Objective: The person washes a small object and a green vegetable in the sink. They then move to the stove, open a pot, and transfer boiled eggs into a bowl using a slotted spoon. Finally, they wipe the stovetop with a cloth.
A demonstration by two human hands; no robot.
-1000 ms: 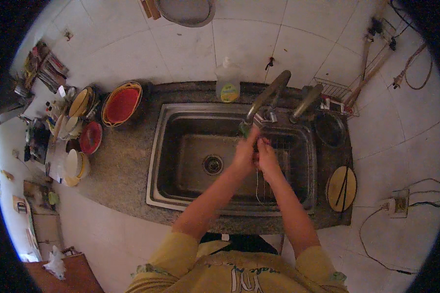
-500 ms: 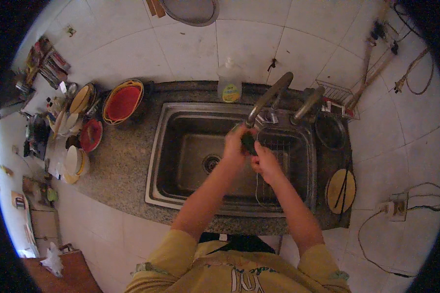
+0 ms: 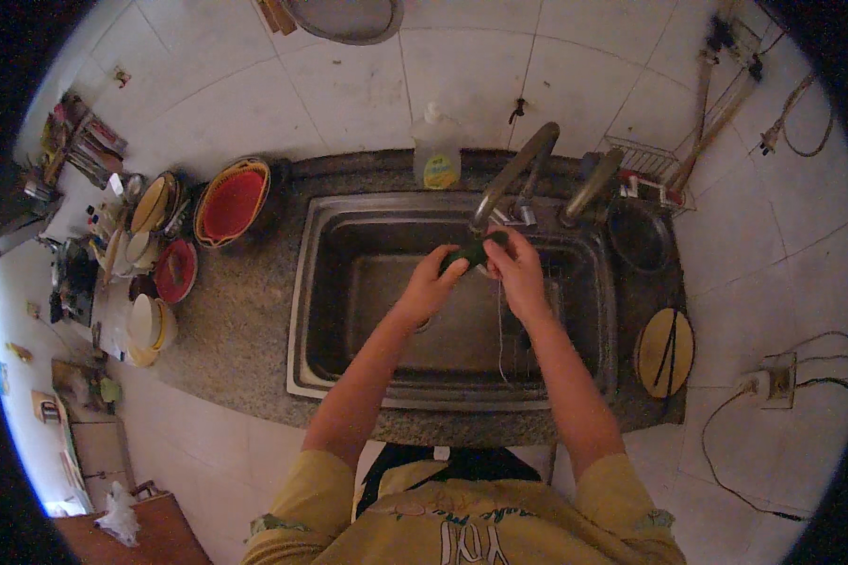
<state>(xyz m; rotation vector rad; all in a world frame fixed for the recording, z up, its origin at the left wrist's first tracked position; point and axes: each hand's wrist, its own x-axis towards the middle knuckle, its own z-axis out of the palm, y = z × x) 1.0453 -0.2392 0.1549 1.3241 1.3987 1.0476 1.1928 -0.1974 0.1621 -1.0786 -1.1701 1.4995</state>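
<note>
Both of my hands meet under the curved faucet [image 3: 518, 174], over the steel sink [image 3: 372, 325]. Between them is a dark green oblong vegetable [image 3: 473, 252], its exact kind too dim to tell. My left hand [image 3: 433, 280] has its fingers and thumb closed round the left end. My right hand [image 3: 518, 268] grips the right end, close below the spout. Fingers cover both ends of the vegetable. Behind my right forearm, a wire rack [image 3: 554, 282] sits in the right part of the sink. A thin pale line hangs below the hands; I cannot tell whether it is water.
A clear soap bottle [image 3: 437, 155] stands behind the sink. To the left are a red basket [image 3: 236, 202], a red bowl [image 3: 175, 271] and stacked pale bowls [image 3: 147, 322]. On the right lie a dark pan [image 3: 637, 235] and a round wooden board [image 3: 664, 353].
The vegetable has turned from nearly upright to lying across between my hands. My left hand has shifted left and down; my right hand has moved up toward the spout. The view has shifted slightly.
</note>
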